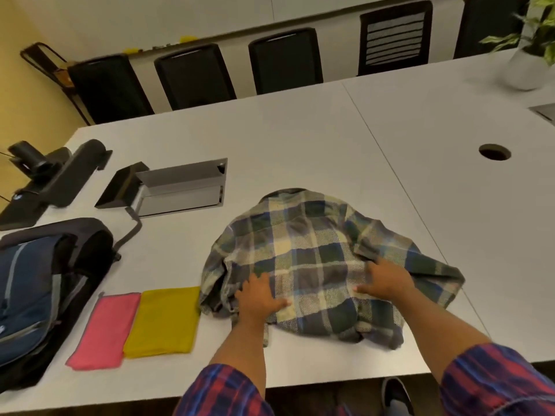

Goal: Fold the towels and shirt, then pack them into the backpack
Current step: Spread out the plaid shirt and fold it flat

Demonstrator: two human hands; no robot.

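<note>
On table (pixel 300 139) | left hand (pixel 258 298), right hand (pixel 384 280) flat on plaid shirt (pixel 312 250) | fingers straight, spread

bare table (pixel 300 151) beyond the shirt (pixel 312 259), backpack (pixel 36 292) and folded towels (pixel 135 322) crowding left

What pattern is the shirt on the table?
Plaid, in green, blue and cream; the shirt shows in the head view.

Your left hand (pixel 260 297) and right hand (pixel 383 282) both lay flat on the plaid shirt (pixel 315 256), spread rumpled on the white table (pixel 300 151). Left of it, the folded yellow towel (pixel 163 321) and pink towel (pixel 103 330) touched edges beside the backpack (pixel 39 283).
</note>
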